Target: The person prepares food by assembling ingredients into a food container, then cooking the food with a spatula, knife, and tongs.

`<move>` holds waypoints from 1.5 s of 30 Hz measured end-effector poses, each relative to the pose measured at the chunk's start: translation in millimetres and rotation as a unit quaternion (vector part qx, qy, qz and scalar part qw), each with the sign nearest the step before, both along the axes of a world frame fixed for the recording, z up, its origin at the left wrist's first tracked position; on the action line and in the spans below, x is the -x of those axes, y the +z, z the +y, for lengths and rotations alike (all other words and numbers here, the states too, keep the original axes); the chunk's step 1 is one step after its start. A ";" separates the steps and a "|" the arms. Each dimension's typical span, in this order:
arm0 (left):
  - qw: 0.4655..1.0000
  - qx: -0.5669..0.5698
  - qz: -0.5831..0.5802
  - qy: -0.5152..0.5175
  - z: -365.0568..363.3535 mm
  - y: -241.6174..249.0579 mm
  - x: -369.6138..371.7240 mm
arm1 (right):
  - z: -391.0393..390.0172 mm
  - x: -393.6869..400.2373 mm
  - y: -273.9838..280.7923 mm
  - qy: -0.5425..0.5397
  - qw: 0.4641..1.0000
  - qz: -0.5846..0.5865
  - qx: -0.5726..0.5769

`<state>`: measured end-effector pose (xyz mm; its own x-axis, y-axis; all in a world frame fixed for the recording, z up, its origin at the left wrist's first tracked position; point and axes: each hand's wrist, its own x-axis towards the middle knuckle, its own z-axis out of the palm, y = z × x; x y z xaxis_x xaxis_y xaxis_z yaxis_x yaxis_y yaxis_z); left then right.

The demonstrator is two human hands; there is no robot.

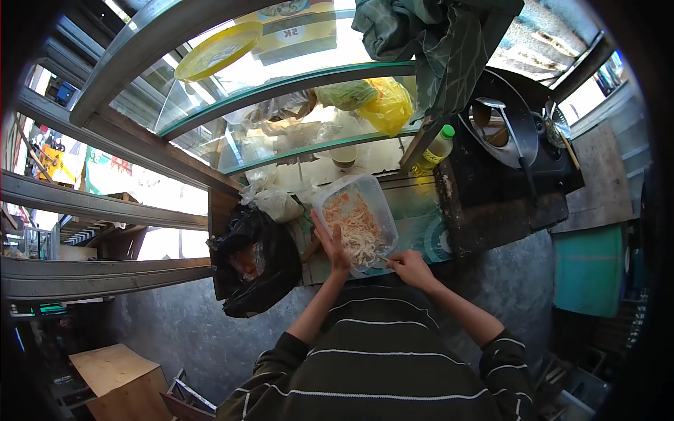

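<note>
A clear plastic container (385,210) holds shredded pale and orange food (357,226). My left hand (331,242) lies along the container's left side, its fingers stretched out and pointing away from me. At the container's near right corner, my right hand (412,269) is closed round the handle of a thin utensil (383,259), whose far end reaches into the food. What kind of utensil it is cannot be made out.
A black plastic bag (279,270) stands open left of the container. Behind are clear bags (275,203), a cup (343,156) and a green-capped bottle (437,149). To the right, a wok (502,130) sits on a stove. Glass shelves (295,149) rise in front.
</note>
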<state>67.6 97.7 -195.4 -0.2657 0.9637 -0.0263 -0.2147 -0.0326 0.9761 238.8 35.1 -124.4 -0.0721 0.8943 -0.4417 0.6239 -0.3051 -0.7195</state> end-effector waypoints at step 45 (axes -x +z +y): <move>0.994 0.063 -0.090 0.017 -4.3 -15.0 -0.4 | 16.5 -9.4 7.2 -0.003 0.989 0.095 0.110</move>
